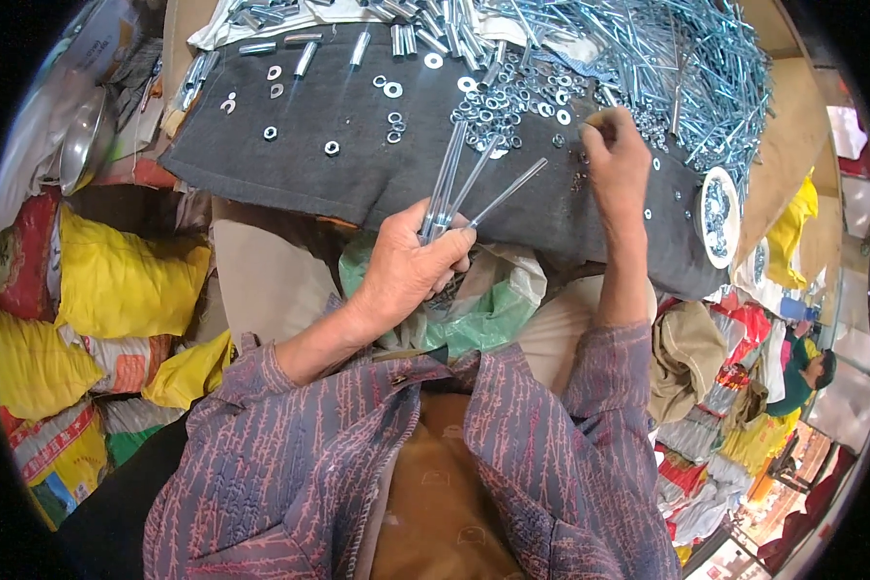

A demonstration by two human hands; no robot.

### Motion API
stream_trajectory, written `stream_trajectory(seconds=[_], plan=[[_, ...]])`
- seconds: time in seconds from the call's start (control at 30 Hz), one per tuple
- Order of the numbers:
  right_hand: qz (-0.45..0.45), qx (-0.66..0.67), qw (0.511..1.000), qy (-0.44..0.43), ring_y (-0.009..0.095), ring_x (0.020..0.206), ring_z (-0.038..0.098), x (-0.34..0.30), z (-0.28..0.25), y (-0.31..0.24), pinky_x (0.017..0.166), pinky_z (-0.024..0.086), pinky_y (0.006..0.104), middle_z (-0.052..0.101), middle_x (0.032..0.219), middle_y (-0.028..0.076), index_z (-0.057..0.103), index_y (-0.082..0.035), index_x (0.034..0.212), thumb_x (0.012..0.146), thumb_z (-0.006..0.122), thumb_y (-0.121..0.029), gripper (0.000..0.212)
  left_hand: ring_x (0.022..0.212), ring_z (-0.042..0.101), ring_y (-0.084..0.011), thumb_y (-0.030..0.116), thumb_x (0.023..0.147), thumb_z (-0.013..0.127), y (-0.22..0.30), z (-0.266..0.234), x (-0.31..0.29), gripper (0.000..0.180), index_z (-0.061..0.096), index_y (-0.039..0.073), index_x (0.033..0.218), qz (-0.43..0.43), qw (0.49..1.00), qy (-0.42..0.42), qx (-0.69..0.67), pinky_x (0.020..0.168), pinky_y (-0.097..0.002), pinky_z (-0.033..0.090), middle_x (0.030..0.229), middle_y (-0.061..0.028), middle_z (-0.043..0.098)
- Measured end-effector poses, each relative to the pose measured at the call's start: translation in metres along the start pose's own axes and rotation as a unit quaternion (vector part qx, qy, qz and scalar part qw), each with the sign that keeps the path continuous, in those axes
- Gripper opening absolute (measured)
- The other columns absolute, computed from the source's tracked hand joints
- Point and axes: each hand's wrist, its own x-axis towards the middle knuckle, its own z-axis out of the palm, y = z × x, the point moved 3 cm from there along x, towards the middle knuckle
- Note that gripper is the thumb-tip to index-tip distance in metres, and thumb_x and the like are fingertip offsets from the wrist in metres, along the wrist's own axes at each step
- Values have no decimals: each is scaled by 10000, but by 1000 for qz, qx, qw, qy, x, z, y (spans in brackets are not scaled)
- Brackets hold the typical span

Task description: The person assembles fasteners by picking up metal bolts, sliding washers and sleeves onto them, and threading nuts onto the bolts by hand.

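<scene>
My left hand [411, 259] is closed around several thin metal rods [445, 174], which fan out upward over the near edge of the dark cloth [309, 188]. Over the right part of that cloth, my right hand [617, 159] has its fingers curled together; whatever they pinch is hidden. Just left of it lies a heap of shiny nuts and washers [501, 104]. A few loose hex nuts [332, 148] and flat washers [392, 90] are scattered farther left. Beside the right hand, small nuts [655, 130] spread at the foot of a large pile of long thin bolts [648, 58].
Metal sleeves [361, 48] lie along the far side of the cloth. A white bowl [735, 232] of small metal parts stands at the right edge. Below the table hangs a green and white plastic sack [493, 300]. Yellow sacks [130, 275] crowd the left; a person [804, 377] is far right.
</scene>
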Motion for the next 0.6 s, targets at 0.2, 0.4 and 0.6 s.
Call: stream_trajectory(seconds=[0.2,0.4,0.6], plan=[[129,385,896,-179,60,616,522,-46,-15,-49,538,447,203,566,719,-2,611,-21,876,843,651,-70,71,522,486,-44,154,852,637,2,1,-1,159,587,9,893,-5,998,13,62,474,-213,391,639,-7,579],[204,456,848,-175,65,621,545,-63,-13,-46,543,494,212,563,748,4,602,-10,936,848,658,-66,119,555,490,-38,178,855,659,-4,-3,0,174,598,23,907,116,970,10,215,496,-208,391,657,12,579],[240,551,783,-158,101,653,569,-69,-13,-48,559,543,248,581,840,48,585,-10,1023,871,632,-42,162,618,499,-35,173,852,660,-2,-6,3,171,605,22,908,119,972,-21,203,549,-211,404,665,29,562]])
